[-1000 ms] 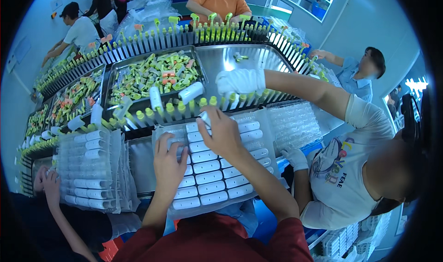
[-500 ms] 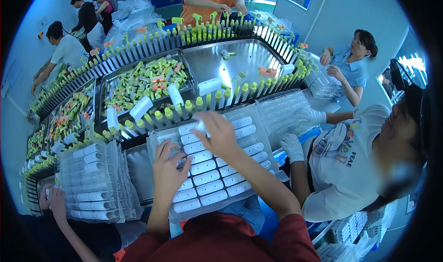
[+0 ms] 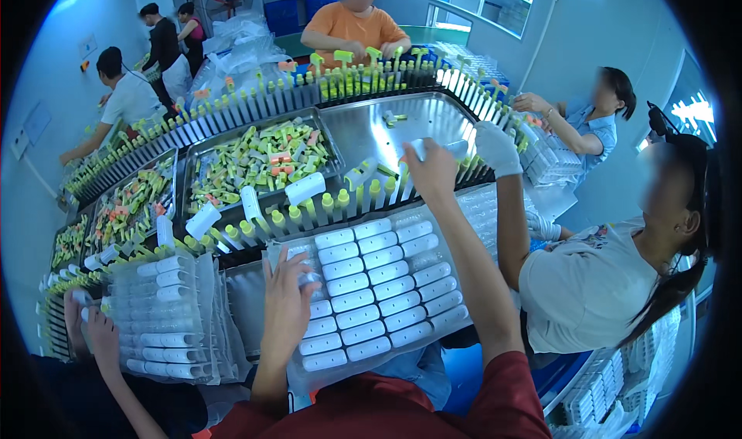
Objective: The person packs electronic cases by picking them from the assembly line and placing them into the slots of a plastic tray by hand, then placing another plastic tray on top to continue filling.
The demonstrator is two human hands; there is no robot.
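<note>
My right hand (image 3: 431, 168) is stretched forward to the row of green pegs (image 3: 340, 201) on the conveyor, closed on a white cap-shaped piece (image 3: 437, 148). My left hand (image 3: 288, 300) rests flat on the left part of a clear tray (image 3: 363, 346) filled with rows of white oblong pieces (image 3: 379, 277). A co-worker's white-gloved hand (image 3: 496, 147) reaches to the same peg row just right of my right hand.
Metal bins (image 3: 263, 161) behind the pegs hold several green and orange parts. White caps (image 3: 305, 188) sit on some pegs. A second filled clear tray (image 3: 166, 315) lies at left, with another person's hands (image 3: 93, 327). Other workers stand around the oval line.
My right hand has left the tray and reached up and right to the peg row. The view has tilted down a little. My left hand stays on the tray.
</note>
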